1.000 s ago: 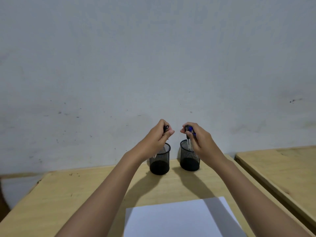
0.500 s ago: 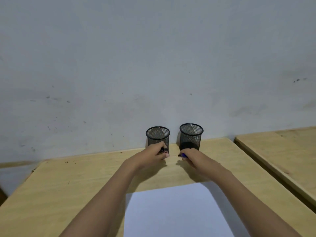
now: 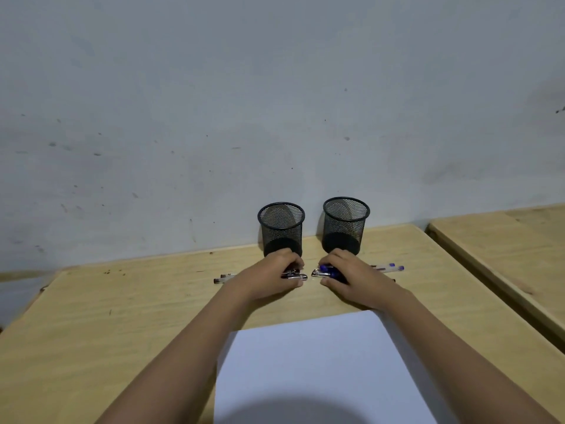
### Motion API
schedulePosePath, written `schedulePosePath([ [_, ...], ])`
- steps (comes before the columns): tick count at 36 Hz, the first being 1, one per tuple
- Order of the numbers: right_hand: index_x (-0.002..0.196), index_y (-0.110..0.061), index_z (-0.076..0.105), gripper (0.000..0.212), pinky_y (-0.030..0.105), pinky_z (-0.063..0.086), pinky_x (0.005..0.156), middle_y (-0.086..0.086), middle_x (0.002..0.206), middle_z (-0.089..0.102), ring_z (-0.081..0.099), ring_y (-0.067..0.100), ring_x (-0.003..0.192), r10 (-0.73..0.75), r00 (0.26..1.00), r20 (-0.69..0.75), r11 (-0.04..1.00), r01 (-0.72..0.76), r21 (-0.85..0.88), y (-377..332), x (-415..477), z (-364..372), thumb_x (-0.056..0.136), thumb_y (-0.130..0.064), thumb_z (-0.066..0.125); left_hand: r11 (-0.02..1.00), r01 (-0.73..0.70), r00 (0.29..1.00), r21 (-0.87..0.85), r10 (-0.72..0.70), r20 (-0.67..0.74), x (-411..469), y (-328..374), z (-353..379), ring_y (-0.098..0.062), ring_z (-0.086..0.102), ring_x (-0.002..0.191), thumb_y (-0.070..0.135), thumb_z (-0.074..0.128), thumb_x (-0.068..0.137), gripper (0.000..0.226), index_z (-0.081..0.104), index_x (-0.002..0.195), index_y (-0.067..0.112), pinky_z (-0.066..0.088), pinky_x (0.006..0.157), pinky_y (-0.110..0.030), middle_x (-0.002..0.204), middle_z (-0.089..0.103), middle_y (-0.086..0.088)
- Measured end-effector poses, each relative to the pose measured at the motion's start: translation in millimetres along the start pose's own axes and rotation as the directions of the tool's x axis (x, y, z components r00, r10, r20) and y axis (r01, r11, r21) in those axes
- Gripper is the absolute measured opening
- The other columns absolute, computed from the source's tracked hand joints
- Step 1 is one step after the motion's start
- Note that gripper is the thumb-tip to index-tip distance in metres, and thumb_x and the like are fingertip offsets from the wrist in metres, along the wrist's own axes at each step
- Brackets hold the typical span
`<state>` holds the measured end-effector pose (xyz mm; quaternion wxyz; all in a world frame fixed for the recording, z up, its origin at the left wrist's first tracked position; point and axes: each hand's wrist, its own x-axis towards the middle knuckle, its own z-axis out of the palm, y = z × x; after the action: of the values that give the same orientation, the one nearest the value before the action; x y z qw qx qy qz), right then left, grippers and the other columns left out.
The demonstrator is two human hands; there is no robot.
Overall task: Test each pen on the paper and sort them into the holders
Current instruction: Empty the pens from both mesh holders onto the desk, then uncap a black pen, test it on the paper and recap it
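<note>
Setting: pale, scuffed wall (image 3: 214,102) behind a light wooden desk (image 3: 122,316); a second desk (image 3: 504,240) stands just to the right.
Holders: two black mesh cups stand upright at the back edge by the wall, the left holder (image 3: 282,229) and the right holder (image 3: 345,224) set a little apart.
Paper: white sheet (image 3: 321,377) lies flat at the near edge, between the forearms.
Left hand (image 3: 266,278): down on the desk just before the left holder, fingers curled over a bundle of black-capped pens (image 3: 295,275); the far ends stick out past the wrist.
Right hand (image 3: 354,278): down before the right holder, fingers wrapped round a bundle of blue-capped pens (image 3: 327,270); the other ends show beyond the hand.
Pens: both bundles lie sideways on the wood, clip ends nearly meeting between the hands.
</note>
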<state>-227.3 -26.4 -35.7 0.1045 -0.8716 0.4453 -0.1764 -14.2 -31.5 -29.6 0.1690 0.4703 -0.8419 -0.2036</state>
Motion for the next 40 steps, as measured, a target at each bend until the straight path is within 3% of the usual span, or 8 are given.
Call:
schedulePosePath([
  [4, 0.127, -0.015, 0.048, 0.044, 0.028, 0.040, 0.096, -0.001, 0.118, 0.050, 0.047, 0.013, 0.110, 0.017, 1.000, 0.017, 1.000, -0.017, 0.009, -4, -1, -2, 0.089, -0.035, 0.057, 1.000, 0.018, 1.000, 0.008, -0.018, 0.018, -13, 2, -2, -0.011, 0.048, 0.110, 0.031, 0.064, 0.086, 0.046, 0.050, 0.127, 0.014, 0.039, 0.097, -0.024, 0.121, 0.048, 0.002],
  [7, 0.129, -0.014, 0.046, 0.047, 0.027, 0.038, 0.098, 0.000, 0.123, 0.049, 0.046, 0.013, 0.114, -0.014, 1.000, -0.011, 1.000, 0.014, 0.011, -12, 1, -2, 0.088, -0.032, 0.058, 0.999, 0.040, 0.997, -0.033, -0.043, -0.070, -31, 3, -7, -0.007, 0.047, 0.115, 0.034, 0.062, 0.087, 0.049, 0.048, 0.130, 0.016, 0.037, 0.098, -0.020, 0.127, 0.047, 0.007],
  [13, 0.126, -0.016, 0.049, 0.035, 0.023, 0.038, 0.094, -0.003, 0.124, 0.050, 0.047, 0.011, 0.114, -0.093, 0.994, -0.065, 0.995, 0.094, 0.025, -47, 14, 7, 0.092, -0.022, 0.051, 0.986, 0.166, 0.959, 0.022, -0.156, -0.236, -91, -12, -23, -0.009, 0.041, 0.124, 0.038, 0.052, 0.092, 0.050, 0.042, 0.136, 0.015, 0.035, 0.105, -0.027, 0.136, 0.044, 0.006],
  [16, 0.120, -0.017, 0.053, 0.029, 0.028, 0.043, 0.090, -0.002, 0.117, 0.054, 0.049, 0.013, 0.107, -0.135, 0.990, -0.047, 0.991, 0.136, 0.012, -63, 23, 16, 0.091, -0.022, 0.051, 0.969, 0.240, 0.935, 0.064, -0.213, -0.285, -123, -22, -23, -0.010, 0.034, 0.132, 0.040, 0.048, 0.094, 0.052, 0.039, 0.138, 0.014, 0.026, 0.102, -0.017, 0.144, 0.039, 0.003],
  [23, 0.111, -0.012, 0.057, 0.024, 0.036, 0.047, 0.080, 0.005, 0.109, 0.052, 0.049, 0.021, 0.102, -0.140, 0.990, -0.008, 0.986, 0.138, -0.096, -86, 37, 37, 0.091, -0.021, 0.048, 0.892, 0.433, 0.891, 0.131, -0.402, -0.209, -157, -43, -13, -0.015, 0.008, 0.147, 0.067, 0.030, 0.086, 0.084, 0.022, 0.147, 0.010, 0.006, 0.116, -0.026, 0.159, 0.012, -0.005],
  [33, 0.108, -0.013, 0.060, 0.021, 0.033, 0.043, 0.076, 0.004, 0.109, 0.057, 0.050, 0.021, 0.099, -0.142, 0.990, -0.011, 0.960, 0.135, -0.246, -104, 53, 48, 0.093, -0.019, 0.047, 0.886, 0.434, 0.894, 0.163, -0.400, -0.203, -157, -46, -9, -0.014, 0.004, 0.147, 0.051, 0.032, 0.096, 0.068, 0.017, 0.149, 0.012, 0.003, 0.118, -0.029, 0.159, 0.008, -0.003],
  [37, 0.100, -0.010, 0.059, 0.013, 0.030, 0.043, 0.079, 0.003, 0.100, 0.055, 0.049, 0.018, 0.096, -0.091, 0.985, -0.148, 0.992, 0.102, 0.067, -112, 52, 47, 0.089, -0.014, 0.054, 0.893, 0.435, 0.889, 0.118, -0.405, -0.212, -157, -42, -11, -0.014, 0.005, 0.147, 0.051, 0.036, 0.095, 0.068, 0.018, 0.149, 0.012, 0.005, 0.117, -0.027, 0.159, 0.010, -0.003],
  [40, 0.094, -0.009, 0.058, 0.006, 0.011, 0.038, 0.072, -0.001, 0.091, 0.053, 0.051, 0.013, 0.085, 0.031, 0.970, -0.243, 0.938, 0.056, 0.343, -125, 50, 39, 0.088, -0.009, 0.057, 0.892, 0.451, 0.877, 0.029, -0.436, -0.201, -157, -41, -14, -0.016, 0.012, 0.146, 0.049, 0.042, 0.094, 0.067, 0.027, 0.146, 0.011, 0.012, 0.115, -0.027, 0.157, 0.018, -0.001],
])
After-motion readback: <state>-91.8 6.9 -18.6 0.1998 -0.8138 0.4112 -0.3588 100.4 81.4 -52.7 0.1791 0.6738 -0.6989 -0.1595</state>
